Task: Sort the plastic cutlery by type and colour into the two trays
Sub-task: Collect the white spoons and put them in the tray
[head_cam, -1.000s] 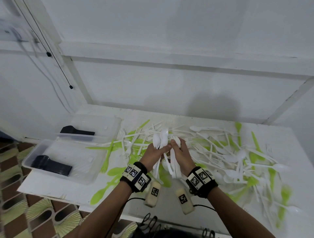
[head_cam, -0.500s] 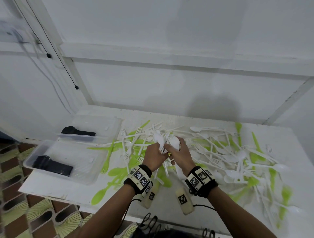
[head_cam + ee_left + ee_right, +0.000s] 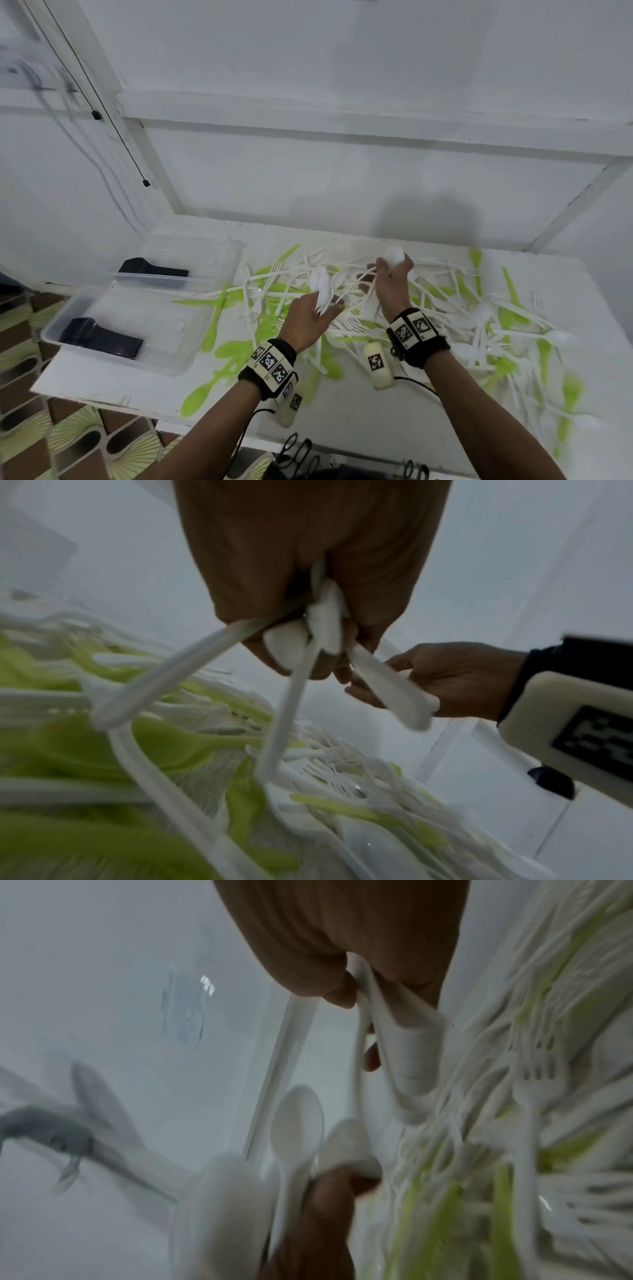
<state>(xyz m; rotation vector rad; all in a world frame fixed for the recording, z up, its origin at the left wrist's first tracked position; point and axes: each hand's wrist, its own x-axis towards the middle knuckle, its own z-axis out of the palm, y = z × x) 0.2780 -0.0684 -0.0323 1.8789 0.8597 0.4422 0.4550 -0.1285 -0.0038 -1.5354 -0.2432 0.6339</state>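
In the head view my left hand grips a bundle of white spoons, bowls up, above the pile of white and green cutlery. To its right, my right hand grips a second bunch of white spoons, handles hanging down. The two hands are apart. The left wrist view shows the spoon handles clamped in my left hand. In the right wrist view, white handles run through my curled right fingers. Two clear trays stand at the left.
Each tray holds a stack of black cutlery. Green spoons lie near the table's front edge. Loose forks and spoons cover the table from the middle to the right edge. Black scissors handles show below the front edge.
My hands were together over the pile, both on one bunch of white spoons. They have parted: the right hand rose to the right with some spoons, the left keeps the rest.
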